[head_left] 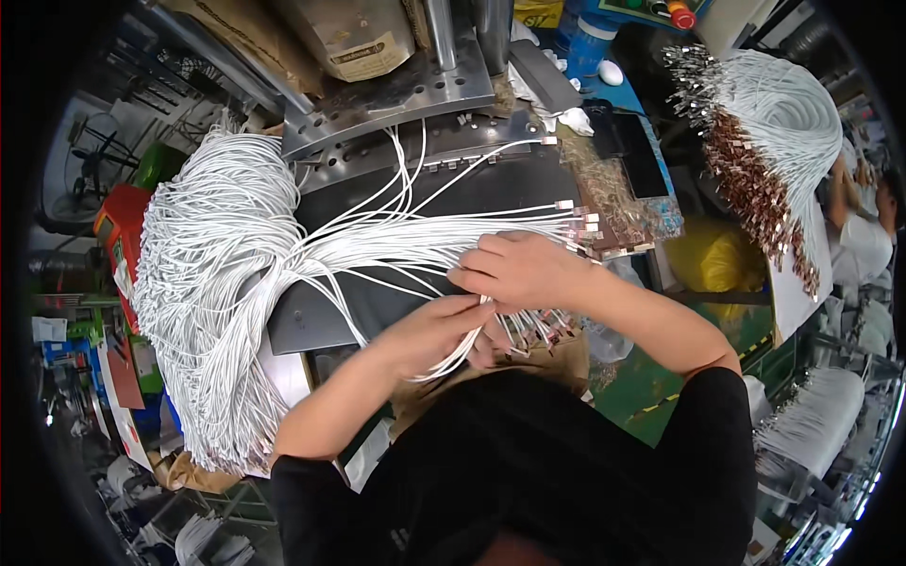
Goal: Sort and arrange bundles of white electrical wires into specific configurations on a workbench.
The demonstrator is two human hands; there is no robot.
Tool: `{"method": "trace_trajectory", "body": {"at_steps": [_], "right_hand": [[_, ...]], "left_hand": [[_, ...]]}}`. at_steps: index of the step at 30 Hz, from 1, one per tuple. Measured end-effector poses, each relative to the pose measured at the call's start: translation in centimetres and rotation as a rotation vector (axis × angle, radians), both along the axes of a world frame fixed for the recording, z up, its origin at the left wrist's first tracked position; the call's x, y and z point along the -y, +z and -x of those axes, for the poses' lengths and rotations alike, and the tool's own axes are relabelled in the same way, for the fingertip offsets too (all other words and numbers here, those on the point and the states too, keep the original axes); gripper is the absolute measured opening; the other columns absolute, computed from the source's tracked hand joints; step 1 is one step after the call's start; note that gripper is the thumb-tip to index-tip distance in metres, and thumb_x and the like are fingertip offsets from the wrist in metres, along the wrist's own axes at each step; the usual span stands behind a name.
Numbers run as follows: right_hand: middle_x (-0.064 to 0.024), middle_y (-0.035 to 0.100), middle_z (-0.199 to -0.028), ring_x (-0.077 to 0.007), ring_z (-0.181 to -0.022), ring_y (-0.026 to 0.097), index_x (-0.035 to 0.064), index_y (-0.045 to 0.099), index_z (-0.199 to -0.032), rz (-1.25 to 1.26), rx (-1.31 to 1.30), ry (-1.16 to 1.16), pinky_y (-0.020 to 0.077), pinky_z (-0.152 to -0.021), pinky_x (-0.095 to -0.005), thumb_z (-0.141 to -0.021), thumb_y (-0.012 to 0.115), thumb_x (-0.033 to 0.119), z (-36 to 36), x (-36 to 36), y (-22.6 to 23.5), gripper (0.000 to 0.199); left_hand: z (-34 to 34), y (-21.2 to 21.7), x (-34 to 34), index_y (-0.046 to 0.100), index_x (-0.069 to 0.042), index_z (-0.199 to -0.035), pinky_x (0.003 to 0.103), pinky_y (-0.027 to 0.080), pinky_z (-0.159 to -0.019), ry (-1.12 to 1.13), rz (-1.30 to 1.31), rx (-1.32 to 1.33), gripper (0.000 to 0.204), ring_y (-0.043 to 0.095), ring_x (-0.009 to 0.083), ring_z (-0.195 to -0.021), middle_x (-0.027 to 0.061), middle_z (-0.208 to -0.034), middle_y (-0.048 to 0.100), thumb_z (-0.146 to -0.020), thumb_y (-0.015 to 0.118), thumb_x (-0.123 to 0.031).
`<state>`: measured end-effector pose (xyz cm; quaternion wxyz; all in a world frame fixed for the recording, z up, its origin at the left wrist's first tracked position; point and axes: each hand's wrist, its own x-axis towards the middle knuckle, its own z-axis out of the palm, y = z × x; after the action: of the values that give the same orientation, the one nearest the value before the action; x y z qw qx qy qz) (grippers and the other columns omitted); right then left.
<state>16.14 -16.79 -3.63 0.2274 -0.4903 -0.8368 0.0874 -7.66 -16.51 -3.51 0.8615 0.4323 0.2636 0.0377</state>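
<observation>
A thick bundle of white cables (377,243) runs across the dark metal work plate, with small metal connectors (578,219) at its right end. Close to my body, my left hand (436,335) is closed round several of the cables, whose tips fan out past its fingers. My right hand (524,272) lies just above and to the right, its fingers curled together on the cables. The two hands nearly touch. What lies under the right palm is hidden.
A large heap of white cables (212,283) hangs over the left side. Ahead stands a metal press (396,99). A black phone (640,156) lies at the right of the bench. Another coiled cable bundle (793,104) with brownish ends is far right, near another person (864,222).
</observation>
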Motion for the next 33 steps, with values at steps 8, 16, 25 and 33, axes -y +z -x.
{"method": "trace_trajectory", "body": {"at_steps": [8, 16, 25, 33], "right_hand": [[-0.0107, 0.064, -0.102, -0.0282, -0.1, 0.063, 0.0077, 0.067, -0.117, 0.39, -0.857, -0.03, 0.0529, -0.085, -0.0386, -0.088, 0.067, 0.024, 1.7, -5.5, -1.8, 0.033], [-0.0129, 0.065, -0.098, -0.0296, -0.09, 0.065, 0.0069, 0.069, -0.095, -0.075, 0.089, -0.171, 0.0534, -0.079, -0.042, -0.09, 0.065, 0.022, -0.1, -2.5, -3.0, 0.017], [-0.0136, 0.064, -0.091, -0.0316, -0.091, 0.065, 0.0053, 0.067, -0.11, -0.33, 0.154, -0.295, 0.0528, -0.083, -0.0416, -0.086, 0.066, 0.017, -4.2, -6.2, -4.2, 0.027], [-0.0101, 0.064, -0.081, -0.0242, -0.076, 0.063, -0.0008, 0.066, -0.116, 0.162, -0.43, -0.245, 0.0512, -0.078, -0.0362, -0.088, 0.058, 0.016, -3.9, -6.4, -4.9, 0.033]], "left_hand": [[-2.5, -1.9, -2.3, 0.063, -0.001, -0.118, 0.022, 0.029, -0.05, 0.222, -0.157, -0.208, 0.032, 0.041, 0.0057, -0.056, -0.0015, -0.071, 0.051, -0.105, 0.053, -0.029], [-3.5, -0.1, -8.4, 0.063, -0.001, -0.116, 0.021, 0.033, -0.048, 0.662, -0.157, -0.122, 0.031, 0.043, 0.0061, -0.056, 0.0007, -0.076, 0.057, -0.105, 0.053, -0.027], [-7.1, -2.6, -11.3, 0.065, 0.003, -0.115, 0.02, 0.033, -0.05, 0.519, -0.084, -0.093, 0.028, 0.049, 0.0064, -0.061, 0.0045, -0.085, 0.063, -0.101, 0.057, -0.019], [-7.1, -2.8, -10.4, 0.07, -0.001, -0.103, 0.02, 0.031, -0.049, 0.434, -0.227, -0.238, 0.021, 0.045, 0.0069, -0.055, 0.0025, -0.077, 0.063, -0.094, 0.065, -0.019]]}}
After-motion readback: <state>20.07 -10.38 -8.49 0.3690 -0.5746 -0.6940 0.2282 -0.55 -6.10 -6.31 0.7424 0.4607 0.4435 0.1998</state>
